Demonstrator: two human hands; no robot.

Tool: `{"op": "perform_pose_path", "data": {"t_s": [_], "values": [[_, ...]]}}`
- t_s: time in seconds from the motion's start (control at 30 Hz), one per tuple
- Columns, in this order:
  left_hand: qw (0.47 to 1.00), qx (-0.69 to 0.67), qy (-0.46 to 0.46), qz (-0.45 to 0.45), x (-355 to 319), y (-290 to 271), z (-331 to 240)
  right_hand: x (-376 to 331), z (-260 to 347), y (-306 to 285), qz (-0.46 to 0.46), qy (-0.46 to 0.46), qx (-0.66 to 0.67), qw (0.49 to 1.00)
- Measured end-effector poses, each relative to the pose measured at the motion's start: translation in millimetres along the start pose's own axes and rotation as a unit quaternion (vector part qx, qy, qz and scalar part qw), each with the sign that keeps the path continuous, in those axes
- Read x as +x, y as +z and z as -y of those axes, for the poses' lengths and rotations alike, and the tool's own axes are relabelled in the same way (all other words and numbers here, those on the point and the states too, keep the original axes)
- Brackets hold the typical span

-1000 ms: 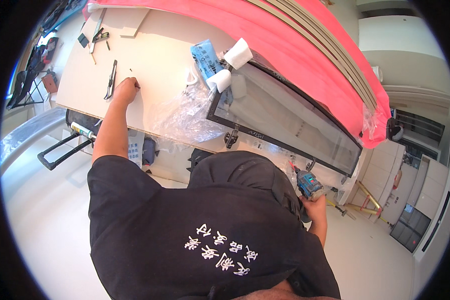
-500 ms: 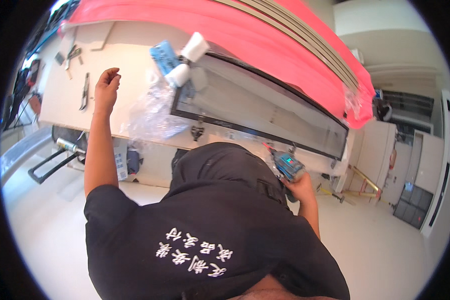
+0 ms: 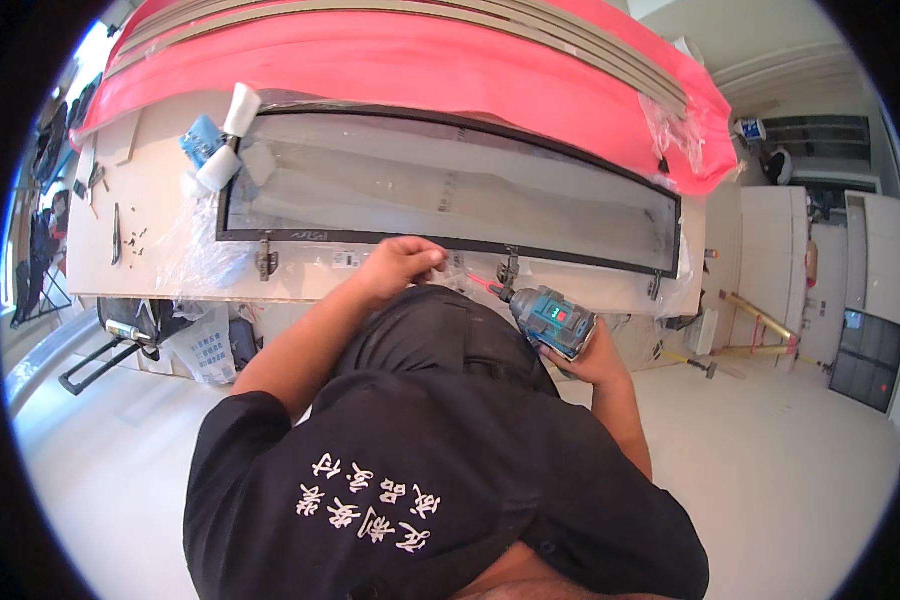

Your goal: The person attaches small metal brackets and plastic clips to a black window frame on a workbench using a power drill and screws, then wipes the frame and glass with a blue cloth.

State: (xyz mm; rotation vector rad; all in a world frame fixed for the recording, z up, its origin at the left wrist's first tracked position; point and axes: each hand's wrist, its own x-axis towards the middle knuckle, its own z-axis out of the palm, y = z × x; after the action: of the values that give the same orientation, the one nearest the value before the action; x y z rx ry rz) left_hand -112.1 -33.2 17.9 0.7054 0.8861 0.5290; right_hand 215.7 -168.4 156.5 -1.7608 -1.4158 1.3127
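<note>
Left hand: at the panel's near edge as seen, with clock directions counted from it; touching or just above, cannot tell.
Panel: black-framed and see-through, lying long across the table at 1 o'clock.
Hinges: left one at 9 o'clock, middle one and right one at 3, all along the near frame edge.
Cloth: pink, at 12, beyond the panel, with long strips on it.
Foam: white pieces at 10 o'clock, overlapping the panel's far left corner, a blue pack beside them.
Film: crumpled and clear, at 9, around the panel's left end.
Knife: at 9, past the film, small dark bits just beside it.
Drill: at 4 o'clock, its red bit pointing to 10, near the middle hinge.
Right hand: wrapped around the drill's grip.
Left fingers: bent, thumb near the fingertips; cannot tell whether they pinch something small.
</note>
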Motion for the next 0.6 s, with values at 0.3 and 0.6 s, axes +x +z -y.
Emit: {"op": "perform_pose_path", "data": {"t_s": [0.3, 0.6], "values": [[0.966, -0.206, -0.142, 0.062, 43, 87, 47, 18, -39, -54, 0.058, 0.023, 0.04, 0.997], [0.951, -0.267, -0.143, 0.057, 74, 111, 55, 44, -50, -80, 0.093, 0.008, -0.016, 0.996]]}}
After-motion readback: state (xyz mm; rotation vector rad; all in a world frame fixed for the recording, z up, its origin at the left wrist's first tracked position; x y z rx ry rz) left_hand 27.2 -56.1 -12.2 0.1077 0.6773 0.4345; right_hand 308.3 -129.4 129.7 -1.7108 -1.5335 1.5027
